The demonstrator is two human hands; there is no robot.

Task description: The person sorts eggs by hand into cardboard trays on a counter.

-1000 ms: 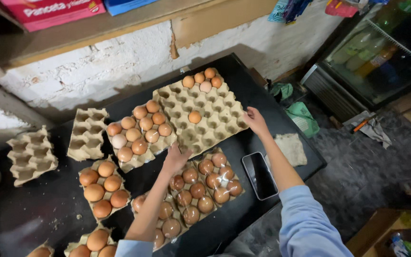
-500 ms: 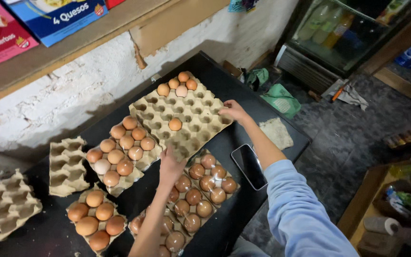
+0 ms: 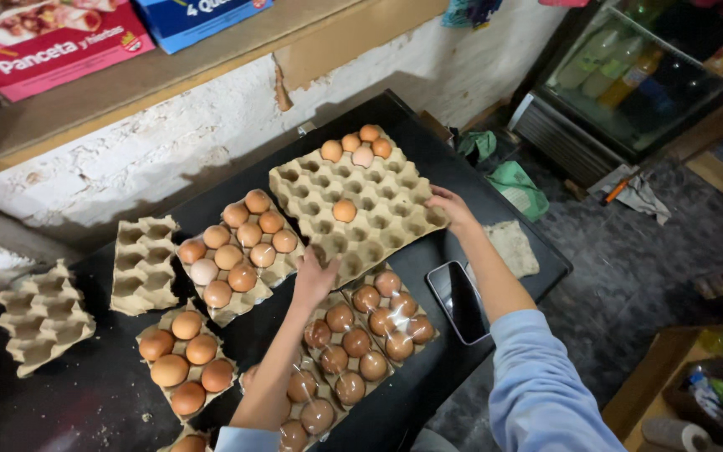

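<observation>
While hands (image 3: 378,243) grip tray (image 3: 378,209), phone (image 3: 459,301) beside

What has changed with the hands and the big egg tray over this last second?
Little: both hands kept their grip on the large cardboard egg tray, left at its near edge, right at its right corner, and it hardly shifted. The five eggs on it, the other egg cartons and the phone stayed put.

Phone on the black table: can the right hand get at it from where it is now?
Probably yes. The phone lies bare on the black table, just beside the right forearm, nothing on top. The right hand grips the big egg tray and must let go first.
</observation>
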